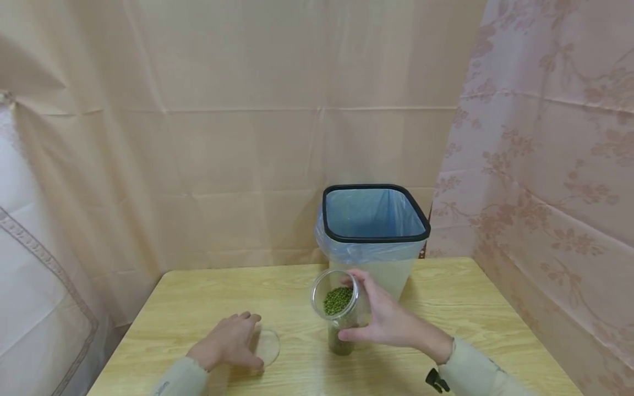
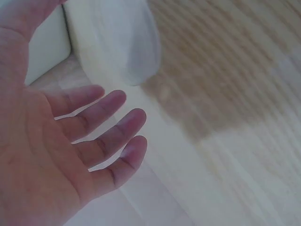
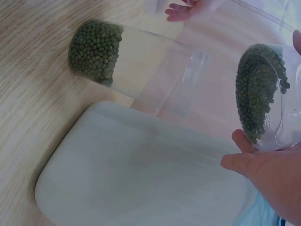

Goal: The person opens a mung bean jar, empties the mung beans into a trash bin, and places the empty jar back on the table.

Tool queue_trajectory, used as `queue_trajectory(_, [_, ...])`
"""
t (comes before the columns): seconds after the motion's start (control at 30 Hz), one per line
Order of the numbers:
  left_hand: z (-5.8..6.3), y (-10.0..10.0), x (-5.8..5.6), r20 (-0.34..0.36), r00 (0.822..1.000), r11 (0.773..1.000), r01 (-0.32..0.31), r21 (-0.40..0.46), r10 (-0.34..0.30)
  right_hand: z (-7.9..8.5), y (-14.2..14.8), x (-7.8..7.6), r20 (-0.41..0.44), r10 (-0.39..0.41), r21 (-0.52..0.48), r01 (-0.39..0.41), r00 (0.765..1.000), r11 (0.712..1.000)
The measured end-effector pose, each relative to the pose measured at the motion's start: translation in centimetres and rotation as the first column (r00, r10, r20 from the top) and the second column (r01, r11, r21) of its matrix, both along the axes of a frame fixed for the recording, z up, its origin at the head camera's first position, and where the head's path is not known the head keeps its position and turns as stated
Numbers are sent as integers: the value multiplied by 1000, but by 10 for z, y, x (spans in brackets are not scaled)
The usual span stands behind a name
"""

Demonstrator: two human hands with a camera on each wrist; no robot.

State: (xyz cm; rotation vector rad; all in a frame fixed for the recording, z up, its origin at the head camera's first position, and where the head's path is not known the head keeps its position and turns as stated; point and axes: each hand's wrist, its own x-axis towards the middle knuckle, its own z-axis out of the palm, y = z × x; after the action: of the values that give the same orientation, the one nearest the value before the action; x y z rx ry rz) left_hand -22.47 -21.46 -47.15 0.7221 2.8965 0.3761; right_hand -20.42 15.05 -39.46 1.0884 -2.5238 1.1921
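Note:
My right hand (image 1: 378, 319) grips a clear plastic jar (image 3: 291, 108) with green mung beans (image 1: 338, 300) inside. It is tilted, its round mouth facing me in the head view, and in the right wrist view the beans lie slanted against its base. Below it, a second clear jar (image 3: 146, 66) stands upright on the table, mung beans filling its lower part; the held jar mostly hides it in the head view. My left hand (image 1: 229, 340) is beside a clear round disc (image 1: 268, 347), like a jar lid, its fingers (image 2: 113, 141) loosely bent and holding nothing.
A pale bin (image 1: 396, 272) with a black rim and a blue bag (image 1: 371, 214) stands at the table's back right, just behind the jars. The wooden table (image 1: 198, 291) meets a beige curtain behind and a flowered cloth (image 1: 550, 198) at the right.

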Motion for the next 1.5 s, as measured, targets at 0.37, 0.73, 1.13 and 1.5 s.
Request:
queue_trajectory(0.37, [30,10,-13,44,994,975,92,200,-103,17,8,2,10,-7,3,7,1000,1000])
queue_trajectory(0.73, [71,26,-21,79,979,945,160,285,-190,57,18,0,-14,-1,35,1,1000,999])
queue_trajectory(1.13, [113,41,-27,194,962,938,124,325,-194,107,28,-8,80,-127,108,118,989,987])
queue_trajectory(1.5, [142,58,-35,195,950,912,156,378,-243,144,30,-21,87,-204,203,183,975,962])
